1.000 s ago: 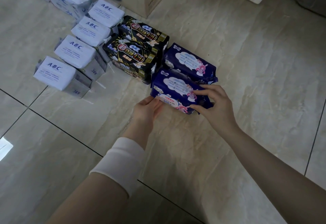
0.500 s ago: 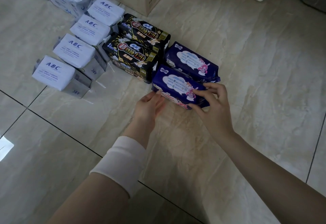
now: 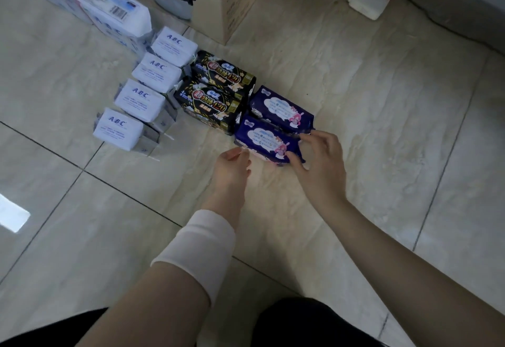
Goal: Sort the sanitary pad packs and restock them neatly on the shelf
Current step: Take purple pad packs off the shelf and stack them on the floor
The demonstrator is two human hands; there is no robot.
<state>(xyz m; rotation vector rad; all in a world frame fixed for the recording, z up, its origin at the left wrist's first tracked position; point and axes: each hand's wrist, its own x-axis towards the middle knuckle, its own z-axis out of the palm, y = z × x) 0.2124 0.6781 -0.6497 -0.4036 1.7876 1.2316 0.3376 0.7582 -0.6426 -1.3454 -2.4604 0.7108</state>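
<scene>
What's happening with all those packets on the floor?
A person is sorting pad packs into rows on the tiled floor. The right hand pinches the right end of the near purple pack while the left hand touches its left edge. A second purple pack lies just behind it, beside two black packs and four white ABC packs.
</scene>
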